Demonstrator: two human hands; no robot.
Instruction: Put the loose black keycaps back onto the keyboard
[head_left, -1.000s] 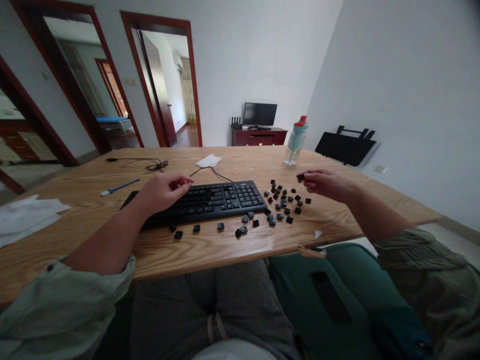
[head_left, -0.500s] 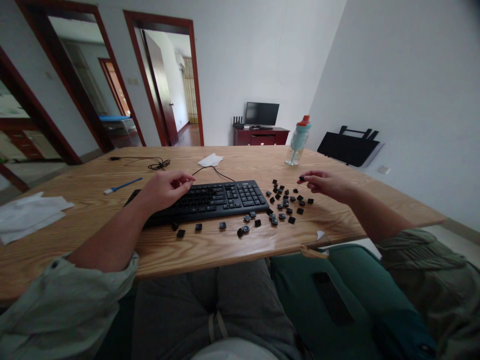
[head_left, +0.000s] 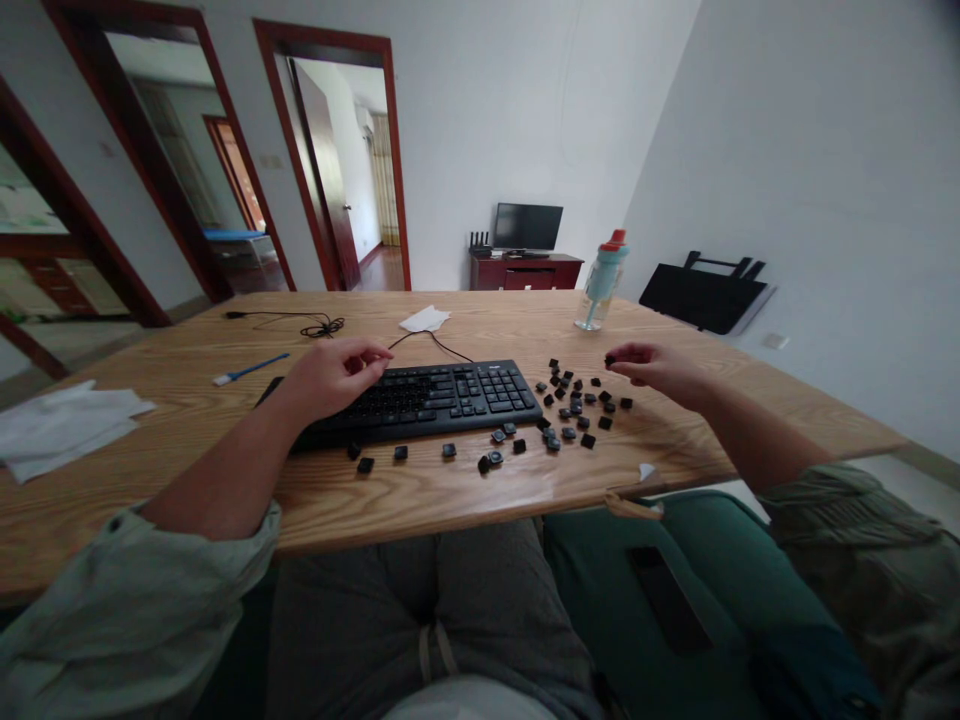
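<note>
A black keyboard [head_left: 450,395] lies on the wooden table, with a patch of its left-middle part bare of keycaps. Over its left half hovers my left hand [head_left: 337,375], thumb and index finger brought together; whatever may be between them is hidden. To the right of the keyboard, my right hand [head_left: 649,368] is raised a little above the table and pinches a small black keycap [head_left: 610,360] at its fingertips. Loose keycaps [head_left: 576,407] are scattered between that hand and the keyboard. More keycaps [head_left: 448,451] lie in a line along the keyboard's front edge.
A blue-handled brush [head_left: 251,370] and white tissues [head_left: 67,425] lie to the left. Behind the keyboard are a coiled cable [head_left: 322,327] and a folded tissue [head_left: 425,319]. A water bottle [head_left: 601,282] stands at the back right. A phone [head_left: 670,600] rests on the green seat.
The view has shifted slightly. My right hand has turned a little with the keycap still pinched. My left hand keeps its pose over the keyboard.
</note>
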